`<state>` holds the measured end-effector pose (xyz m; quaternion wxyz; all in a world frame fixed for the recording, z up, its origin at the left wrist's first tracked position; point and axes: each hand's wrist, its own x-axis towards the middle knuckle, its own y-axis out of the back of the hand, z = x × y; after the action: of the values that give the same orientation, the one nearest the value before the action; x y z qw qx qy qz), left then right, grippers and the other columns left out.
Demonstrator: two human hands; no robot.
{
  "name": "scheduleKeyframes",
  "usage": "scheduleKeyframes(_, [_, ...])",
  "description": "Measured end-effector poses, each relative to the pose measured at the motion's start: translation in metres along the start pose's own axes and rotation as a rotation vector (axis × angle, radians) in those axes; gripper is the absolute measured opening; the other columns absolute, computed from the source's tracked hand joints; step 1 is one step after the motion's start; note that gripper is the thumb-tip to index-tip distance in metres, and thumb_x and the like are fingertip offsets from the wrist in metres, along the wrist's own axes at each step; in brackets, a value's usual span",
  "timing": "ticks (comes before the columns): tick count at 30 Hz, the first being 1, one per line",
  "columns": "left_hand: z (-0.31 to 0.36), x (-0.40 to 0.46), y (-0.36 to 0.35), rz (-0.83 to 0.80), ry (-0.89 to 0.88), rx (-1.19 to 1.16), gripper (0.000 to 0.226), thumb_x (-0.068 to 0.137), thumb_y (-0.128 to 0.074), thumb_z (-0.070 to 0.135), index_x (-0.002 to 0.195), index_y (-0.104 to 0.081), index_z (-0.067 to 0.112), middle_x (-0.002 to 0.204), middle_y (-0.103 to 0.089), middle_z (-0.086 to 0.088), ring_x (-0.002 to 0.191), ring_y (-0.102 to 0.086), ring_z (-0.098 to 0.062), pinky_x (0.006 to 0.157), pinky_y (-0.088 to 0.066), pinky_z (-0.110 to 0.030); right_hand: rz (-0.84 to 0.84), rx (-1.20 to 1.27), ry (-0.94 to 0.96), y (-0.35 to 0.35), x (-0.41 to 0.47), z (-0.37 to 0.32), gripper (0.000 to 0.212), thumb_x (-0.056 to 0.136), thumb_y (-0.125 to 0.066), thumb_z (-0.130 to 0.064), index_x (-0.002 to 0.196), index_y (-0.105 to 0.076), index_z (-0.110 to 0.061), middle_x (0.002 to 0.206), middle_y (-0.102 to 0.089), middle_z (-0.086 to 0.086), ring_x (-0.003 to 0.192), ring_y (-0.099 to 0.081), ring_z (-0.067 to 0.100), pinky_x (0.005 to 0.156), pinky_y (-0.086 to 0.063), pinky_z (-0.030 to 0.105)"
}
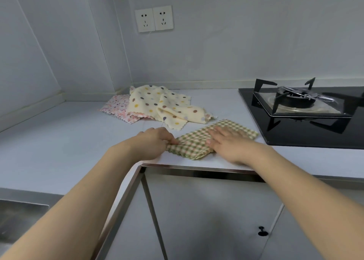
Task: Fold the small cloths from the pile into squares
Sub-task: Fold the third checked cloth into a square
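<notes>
Green-and-cream checked cloth (199, 142) lying on the grey countertop (59, 141) near its front edge. Left hand (155, 141) pinches its left edge; right hand (226, 139) rests flat, fingers extended, on top. Spotted cream cloth pile (157, 104) lies beyond.

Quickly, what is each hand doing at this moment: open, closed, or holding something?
Left hand: fingers pinch the left edge of the checked cloth.
Right hand: open, lying flat on the checked cloth, holding nothing.

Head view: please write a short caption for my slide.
Left hand pinches the checked cloth, right hand flattens it on the counter.
</notes>
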<state>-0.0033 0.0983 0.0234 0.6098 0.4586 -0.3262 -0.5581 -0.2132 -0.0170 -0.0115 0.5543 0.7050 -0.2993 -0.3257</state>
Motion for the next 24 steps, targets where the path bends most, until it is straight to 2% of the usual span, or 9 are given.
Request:
scheduleKeyframes(4, [0.003,-0.004,0.004,-0.030,0.006,0.063,0.048,0.087,-0.038,0.007,0.110,-0.061,0.042,0.135,-0.044,0.013,0.126,-0.042,-0.020,0.111,-0.030,-0.040,0.113,-0.002,0.089,-0.004,-0.019,-0.010,0.077,0.090,-0.023,-0.071,0.153,-0.005,-0.032,0.161,0.006,-0.004,0.148,0.005,0.022,0.118,0.003,0.046])
scheduleKeyframes(8, [0.001,-0.009,0.009,-0.102,0.001,0.033,0.026,0.072,-0.051,0.030,0.088,-0.053,0.050,0.128,-0.043,0.012,0.114,-0.045,-0.018,0.102,-0.039,-0.042,0.316,-0.099,0.371,-0.024,-0.066,-0.047,0.089,0.072,-0.033,-0.084,0.140,-0.036,-0.026,0.141,-0.029,-0.007,0.130,-0.024,0.016,0.112,-0.021,0.037])
scheduleKeyframes(10, [0.000,-0.014,0.011,-0.195,0.021,0.047,0.036,0.067,-0.055,0.036,0.100,-0.050,0.047,0.127,-0.038,0.012,0.114,-0.039,-0.014,0.099,-0.037,-0.037,0.431,-0.167,0.442,-0.039,-0.069,-0.053,0.074,0.075,-0.040,-0.075,0.126,-0.049,-0.022,0.123,-0.044,-0.006,0.112,-0.041,0.017,0.100,-0.038,0.035])
scheduleKeyframes(12, [0.003,-0.017,0.015,-0.269,0.026,0.107,0.048,0.073,-0.064,0.033,0.115,-0.044,0.044,0.127,-0.033,0.011,0.114,-0.035,-0.014,0.094,-0.035,-0.034,0.583,-0.064,0.474,-0.047,-0.066,-0.051,0.040,0.082,-0.043,-0.047,0.104,-0.061,-0.019,0.102,-0.055,-0.005,0.092,-0.050,0.018,0.080,-0.048,0.033])
scheduleKeyframes(14, [0.008,-0.020,0.018,-0.311,0.011,0.160,0.058,0.077,-0.069,0.030,0.126,-0.039,0.041,0.129,-0.031,0.010,0.113,-0.037,-0.016,0.090,-0.036,-0.034,0.671,0.115,0.428,-0.040,-0.065,-0.050,0.023,0.089,-0.042,-0.034,0.079,-0.057,-0.019,0.080,-0.053,-0.007,0.075,-0.049,0.016,0.063,-0.043,0.029])
scheduleKeyframes(16, [0.008,-0.019,0.019,-0.315,0.009,0.162,0.072,0.078,-0.073,0.035,0.138,-0.033,0.035,0.137,-0.029,0.013,0.121,-0.038,-0.018,0.098,-0.037,-0.036,0.674,0.309,0.347,-0.029,-0.066,-0.051,0.032,0.095,-0.047,-0.031,0.065,-0.042,-0.022,0.063,-0.044,-0.009,0.061,-0.042,0.012,0.055,-0.034,0.031])
scheduleKeyframes(19, [0.001,-0.012,0.017,-0.254,-0.065,-0.144,0.070,0.071,-0.074,0.040,0.135,-0.047,0.027,0.141,-0.036,0.023,0.131,-0.040,-0.014,0.112,-0.031,-0.036,0.522,0.672,0.265,-0.015,-0.067,-0.046,0.036,0.095,-0.053,-0.027,0.062,-0.042,-0.016,0.054,-0.039,-0.007,0.053,-0.035,0.009,0.055,-0.031,0.031])
scheduleKeyframes(22, [0.001,-0.010,0.012,-0.214,-0.157,-0.598,0.053,0.071,-0.072,0.028,0.123,-0.062,0.023,0.128,-0.062,0.009,0.122,-0.054,-0.013,0.111,-0.034,-0.032,0.419,0.940,0.208,-0.010,-0.063,-0.034,0.024,0.086,-0.054,-0.034,0.085,-0.062,-0.011,0.078,-0.064,0.015,0.075,-0.058,0.032,0.075,-0.050,0.045])
scheduleKeyframes(24, [0.005,-0.010,0.006,-0.192,-0.219,-0.725,0.045,0.076,-0.067,0.021,0.120,-0.065,0.012,0.123,-0.067,0.001,0.119,-0.059,-0.015,0.107,-0.036,-0.031,0.402,1.016,0.128,-0.006,-0.061,-0.025,0.025,0.079,-0.054,-0.037,0.087,-0.066,-0.017,0.091,-0.068,0.018,0.089,-0.063,0.037,0.080,-0.052,0.052])
